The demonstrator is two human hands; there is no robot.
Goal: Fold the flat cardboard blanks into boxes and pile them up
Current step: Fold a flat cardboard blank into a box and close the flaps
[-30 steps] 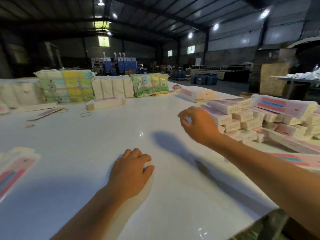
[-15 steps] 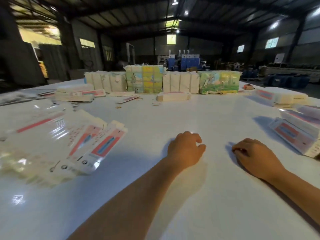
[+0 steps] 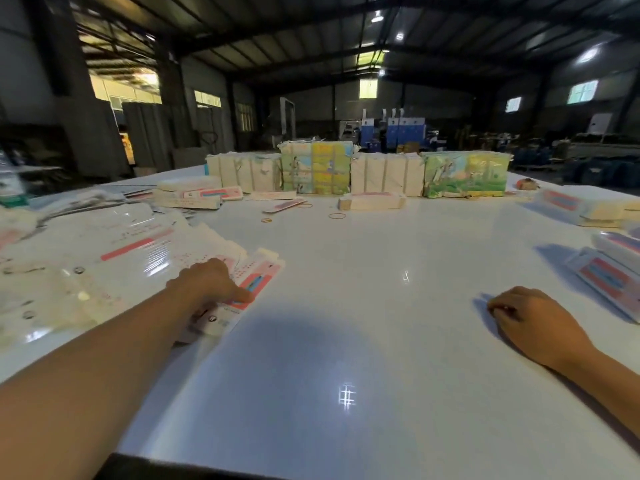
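A loose heap of flat white cardboard blanks (image 3: 131, 247) with pink stripes covers the left of the white table (image 3: 346, 323). My left hand (image 3: 207, 284) reaches onto the heap's near right edge, one finger pressing on a blank with a pink and blue stripe (image 3: 258, 282). My right hand (image 3: 530, 318) rests on the bare table at the right, fingers loosely curled, holding nothing. Folded boxes (image 3: 609, 275) lie just beyond it at the right edge; another stack of boxes (image 3: 581, 207) sits farther back.
Wrapped packs, white (image 3: 386, 174) and coloured (image 3: 464, 174), line the table's far side. A single box (image 3: 372, 201) and two rubber bands (image 3: 337, 215) lie in front of them. More boxes (image 3: 194, 195) sit at the back left.
My view has swung from the right side of the table to the left. My left hand has moved left from the bare table onto the blanks. My right hand has come down onto the table.
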